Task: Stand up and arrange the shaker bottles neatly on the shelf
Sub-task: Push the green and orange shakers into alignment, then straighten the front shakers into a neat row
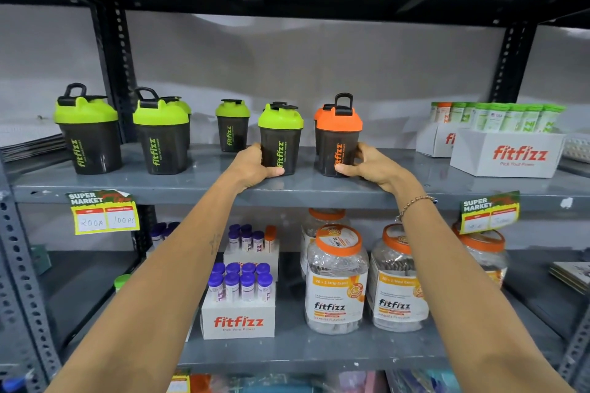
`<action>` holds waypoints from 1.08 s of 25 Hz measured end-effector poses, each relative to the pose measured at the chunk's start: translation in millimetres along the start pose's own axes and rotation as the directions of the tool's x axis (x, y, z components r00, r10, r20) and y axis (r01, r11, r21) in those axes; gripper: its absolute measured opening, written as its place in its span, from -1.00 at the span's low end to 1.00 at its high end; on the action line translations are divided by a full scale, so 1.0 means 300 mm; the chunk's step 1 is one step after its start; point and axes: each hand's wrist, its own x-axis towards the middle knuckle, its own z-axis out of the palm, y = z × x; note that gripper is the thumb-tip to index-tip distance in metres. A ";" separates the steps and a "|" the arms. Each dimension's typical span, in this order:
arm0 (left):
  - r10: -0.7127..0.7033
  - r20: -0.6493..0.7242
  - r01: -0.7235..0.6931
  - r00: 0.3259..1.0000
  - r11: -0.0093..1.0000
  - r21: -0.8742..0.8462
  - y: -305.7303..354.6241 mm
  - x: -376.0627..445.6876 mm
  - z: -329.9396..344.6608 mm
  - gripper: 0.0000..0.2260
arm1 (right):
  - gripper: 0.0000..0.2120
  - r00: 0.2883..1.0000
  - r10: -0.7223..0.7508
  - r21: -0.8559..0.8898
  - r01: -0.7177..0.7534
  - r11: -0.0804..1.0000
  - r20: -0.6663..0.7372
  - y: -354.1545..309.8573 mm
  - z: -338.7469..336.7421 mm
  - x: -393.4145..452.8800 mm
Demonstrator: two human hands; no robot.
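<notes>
At frame centre, a dark plastic shaker bottle with green lid (pixel 279 138) is gripped by the left hand (pixel 255 166), fingers wrapped around its base. Just right, a dark orange-lidded shaker bottle (pixel 337 137) is clasped by the right hand (pixel 370 166). Both bottles stand upright on the grey metal shelf (pixel 303 188). Three more green-lidded shakers (pixel 159 134) are lined up further left.

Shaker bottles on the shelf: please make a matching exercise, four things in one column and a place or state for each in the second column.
1. orange-lid shaker
2. green-lid shaker nearest it
3. leftmost green-lid shaker
4. small green-lid shaker

a. stands farther back on the shelf
b. gripped by the left hand
c. gripped by the right hand
d. untouched, at the shelf's left end

Pairs: 1-c, 2-b, 3-d, 4-a
</notes>
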 end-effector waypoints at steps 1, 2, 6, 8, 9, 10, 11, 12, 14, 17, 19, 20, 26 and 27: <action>-0.005 0.005 0.005 1.000 1.000 -0.001 0.001 -0.002 -0.003 -0.52 | -0.31 1.000 0.015 0.004 -0.015 1.000 0.006 -0.001 -0.002 -0.005; -0.017 0.008 0.017 1.000 1.000 -0.006 0.001 -0.005 -0.007 -0.51 | -0.24 0.999 0.037 0.009 -0.037 0.999 0.002 -0.002 -0.003 -0.014; -0.036 -0.077 0.036 0.996 0.999 -0.005 0.008 -0.065 -0.033 -0.37 | -0.42 0.968 0.101 -0.023 -0.109 0.994 -0.232 0.016 0.006 -0.076; -0.029 -0.184 0.015 0.982 0.997 -0.076 0.009 -0.132 -0.061 -0.44 | -0.73 0.911 0.046 -0.004 -0.053 0.999 -0.410 0.008 0.033 -0.111; -0.011 -0.229 -0.013 0.973 0.995 -0.102 0.001 -0.170 -0.086 -0.53 | -0.84 0.891 0.015 0.025 -0.004 1.000 -0.454 -0.009 0.060 -0.127; 0.021 -0.258 -0.052 0.966 0.992 -0.117 -0.012 -0.211 -0.120 -0.63 | -0.89 0.888 -0.015 0.050 0.043 0.998 -0.460 -0.038 0.100 -0.141; 0.058 -0.278 -0.099 0.959 0.986 -0.136 -0.031 -0.249 -0.160 -0.72 | -0.90 0.899 -0.045 0.062 0.080 0.995 -0.435 -0.074 0.150 -0.152; 0.093 -0.307 -0.148 0.947 0.975 -0.163 -0.050 -0.282 -0.201 -0.80 | -0.90 0.914 -0.077 0.068 0.114 0.991 -0.397 -0.112 0.203 -0.159; 0.127 -0.429 -0.233 0.894 0.950 -0.206 -0.107 -0.344 -0.320 -0.87 | -0.90 0.935 -0.145 0.079 0.180 0.980 -0.325 -0.193 0.341 -0.156; 0.119 -0.736 -0.331 0.667 0.932 -0.148 -0.239 -0.390 -0.527 -0.76 | -0.83 0.953 -0.208 0.083 0.231 0.969 -0.223 -0.314 0.560 -0.109; 0.114 -0.779 -0.244 0.617 0.968 -0.051 -0.333 -0.382 -0.653 -0.56 | -0.86 0.952 -0.211 0.146 0.247 0.958 -0.223 -0.389 0.687 -0.067; 0.084 -0.739 -0.136 0.668 0.991 -0.011 -0.373 -0.362 -0.704 -0.44 | -0.93 0.954 -0.198 0.182 0.240 0.954 -0.225 -0.416 0.738 -0.038; -0.287 -0.176 0.282 0.942 0.958 -0.057 -0.505 -0.231 -0.830 0.09 | 0.09 0.986 0.083 -0.011 -0.082 0.997 0.144 -0.495 0.919 0.093; -0.263 -0.133 0.257 0.956 0.965 -0.059 -0.509 -0.223 -0.832 0.01 | 0.11 0.983 0.093 -0.025 -0.090 0.996 0.157 -0.487 0.931 0.110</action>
